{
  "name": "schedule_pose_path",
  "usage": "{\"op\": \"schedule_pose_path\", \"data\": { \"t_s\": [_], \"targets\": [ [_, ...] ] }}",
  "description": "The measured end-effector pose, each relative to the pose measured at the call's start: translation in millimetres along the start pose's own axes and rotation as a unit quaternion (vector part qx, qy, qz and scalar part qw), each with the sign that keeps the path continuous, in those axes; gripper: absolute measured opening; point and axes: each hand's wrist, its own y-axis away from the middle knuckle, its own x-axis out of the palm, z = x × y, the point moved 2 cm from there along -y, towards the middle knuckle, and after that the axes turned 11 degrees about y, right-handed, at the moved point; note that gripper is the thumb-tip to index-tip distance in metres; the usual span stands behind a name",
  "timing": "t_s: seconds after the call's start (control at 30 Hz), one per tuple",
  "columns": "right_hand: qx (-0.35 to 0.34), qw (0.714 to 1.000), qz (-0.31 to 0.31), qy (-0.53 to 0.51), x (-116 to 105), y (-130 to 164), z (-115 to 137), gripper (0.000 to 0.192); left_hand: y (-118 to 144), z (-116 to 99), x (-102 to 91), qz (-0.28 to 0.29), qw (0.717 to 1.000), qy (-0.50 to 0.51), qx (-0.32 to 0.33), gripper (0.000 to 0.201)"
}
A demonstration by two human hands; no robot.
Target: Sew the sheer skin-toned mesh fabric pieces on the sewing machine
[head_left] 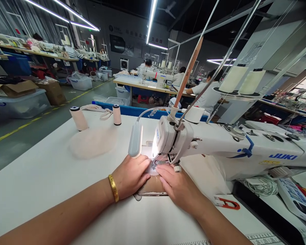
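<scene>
My left hand (131, 177), with a gold bangle on its wrist, lies flat on a small pale fabric piece (151, 187) on the white table (40, 183). My right hand (177, 185) presses the same piece from the right, its fingertips at the needle area (155, 165) of the white JUKI sewing machine (219, 144). The machine's lamp (135, 139) lights the spot. Most of the fabric is hidden under my hands.
Two thread cones (79, 118) stand at the far left of the table beside a pale pink fabric pile (91, 144). A red horseshoe magnet (228, 203) lies to the right. Large thread spools (242, 80) sit on the stand. Other people sew at a table (142, 85) behind.
</scene>
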Motion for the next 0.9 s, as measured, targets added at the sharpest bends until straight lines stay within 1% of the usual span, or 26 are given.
{"op": "schedule_pose_path", "data": {
  "t_s": [0.07, 0.1, 0.17, 0.23, 0.27, 0.33, 0.43, 0.53, 0.6, 0.67, 0.77, 0.9],
  "targets": [
    [-0.020, 0.999, -0.008, -0.027, -4, -1, 4, 0.031, 0, -5, -3.4, 0.012, 0.999, -0.029, -0.033, 0.015],
    [-0.032, 0.999, -0.011, -0.043, -5, -1, 6, 0.029, 1, -9, -5.4, 0.010, 0.999, -0.037, -0.036, 0.016],
    [-0.053, 0.996, -0.005, -0.074, -9, -2, 11, 0.023, 1, -16, -9.8, -0.007, 0.999, -0.031, -0.016, 0.023],
    [-0.056, 0.994, 0.013, -0.090, -10, -2, 15, 0.017, 3, -21, -13.0, -0.019, 1.000, 0.002, 0.019, 0.028],
    [-0.053, 0.994, 0.023, -0.088, -10, -2, 16, 0.015, 4, -22, -13.7, -0.017, 0.999, 0.024, 0.032, 0.028],
    [-0.047, 0.996, 0.037, -0.062, -9, -2, 15, 0.015, 6, -20, -13.1, -0.002, 0.998, 0.058, 0.034, 0.025],
    [-0.041, 0.998, 0.042, -0.017, -7, 0, 10, 0.019, 8, -13, -8.4, 0.012, 0.997, 0.065, 0.031, 0.021],
    [-0.041, 0.999, 0.031, -0.010, -7, 2, 7, 0.018, 9, -9, -3.7, -0.018, 0.997, 0.049, 0.065, 0.032],
    [-0.040, 0.999, 0.031, 0.002, -10, 3, 6, 0.017, 9, -11, -1.8, -0.040, 0.994, 0.051, 0.084, 0.035],
    [-0.030, 0.998, 0.045, 0.029, -12, 3, 6, 0.017, 9, -13, -0.3, -0.039, 0.992, 0.070, 0.100, 0.031],
    [-0.027, 0.996, 0.068, 0.056, -14, 4, 6, 0.015, 9, -17, 1.7, -0.022, 0.988, 0.101, 0.115, 0.026],
    [-0.031, 0.996, 0.068, 0.057, -14, 4, 4, 0.017, 10, -18, 3.7, -0.027, 0.988, 0.101, 0.111, 0.025]
  ]
}}
